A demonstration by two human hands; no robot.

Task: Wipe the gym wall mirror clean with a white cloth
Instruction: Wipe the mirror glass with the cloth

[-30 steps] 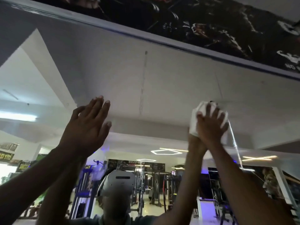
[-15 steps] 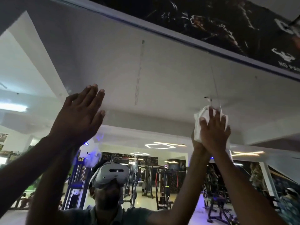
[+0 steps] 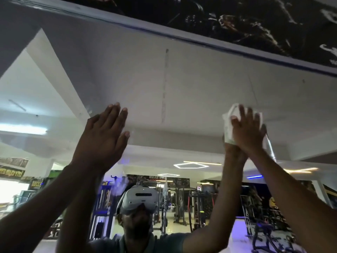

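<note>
The left hand lies flat on the wall mirror, fingers straight and close together, holding nothing. To its right, a faint vertical streak marks the smooth glass. The right hand presses a crumpled white cloth against the mirror with fingers spread; the soft cloth bulges out past its fingertips and thumb side.

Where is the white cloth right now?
In the head view, the white cloth is at right, pressed against the mirror under the right hand.
</note>
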